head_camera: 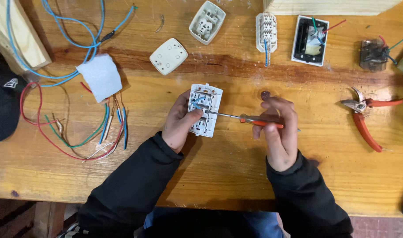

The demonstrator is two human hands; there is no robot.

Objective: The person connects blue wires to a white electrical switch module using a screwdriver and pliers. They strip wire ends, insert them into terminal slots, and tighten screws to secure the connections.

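Note:
My left hand (180, 123) grips a white wall-switch module (205, 109), turned back side up on the wooden table (228, 172). A short blue wire (197, 102) sticks out of its terminals near my thumb. My right hand (278, 132) holds a small screwdriver (250, 119) with an orange handle, lying almost level. Its metal tip touches the middle of the module's back.
Red-handled pliers (364, 119) lie at the right. Behind the hands are a white cover plate (168, 56), two white switch bodies (207, 22), (266, 31) and a wired black-and-white module (310, 40). Loose coloured wires (73, 128) and white foam (100, 77) lie at the left, beside a dark cap (3, 105).

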